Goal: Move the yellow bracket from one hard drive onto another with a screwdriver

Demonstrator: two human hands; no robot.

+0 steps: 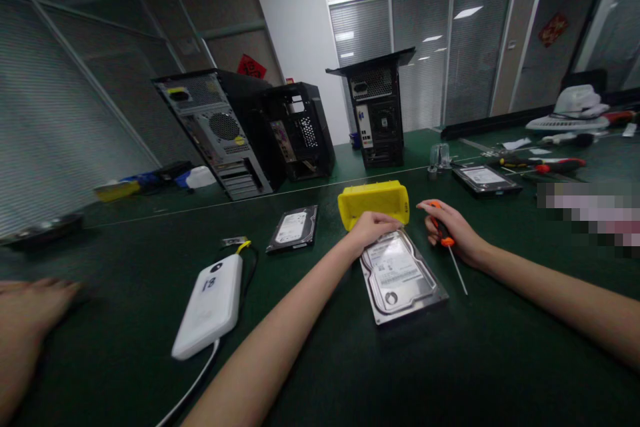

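A silver hard drive lies label up on the green table in front of me. My left hand grips its far end, fingers curled over the top edge and partly hidden. Just behind those fingers is a yellow plastic bin, tipped with its opening facing me. To the right of the drive, my right hand is closed around the orange and black handle of a screwdriver. Its shaft slants down toward me, apart from the drive.
Another hard drive and a white power bank with a cable lie left. A third drive, clear cups and pliers are at right. Computer cases stand behind. Another person's hand rests far left.
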